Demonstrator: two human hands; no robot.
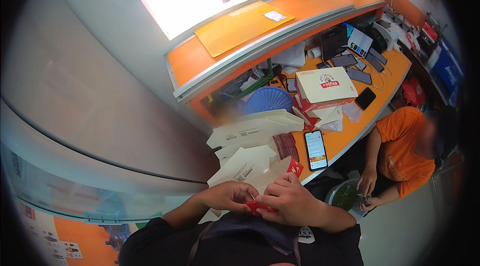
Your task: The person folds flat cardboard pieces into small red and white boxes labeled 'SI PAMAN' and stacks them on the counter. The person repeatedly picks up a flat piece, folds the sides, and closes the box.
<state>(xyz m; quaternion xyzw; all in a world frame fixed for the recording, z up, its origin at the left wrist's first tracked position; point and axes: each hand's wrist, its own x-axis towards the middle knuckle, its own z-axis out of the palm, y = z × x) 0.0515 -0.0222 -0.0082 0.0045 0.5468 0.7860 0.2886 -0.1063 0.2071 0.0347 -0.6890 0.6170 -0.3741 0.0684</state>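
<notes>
Both hands, left hand [231,196] and right hand [290,200], are closed on a red-and-cream carton flap [259,208]; tearing is judged possible if overfolded.

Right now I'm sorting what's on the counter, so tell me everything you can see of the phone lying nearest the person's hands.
The phone is a slim, black-framed slab lying flat, face up, near the front edge of the orange counter. Its screen is lit, mostly white with a coloured band on top. It sits lengthwise, just right of the flat cream cartons. No hand touches it.
</notes>
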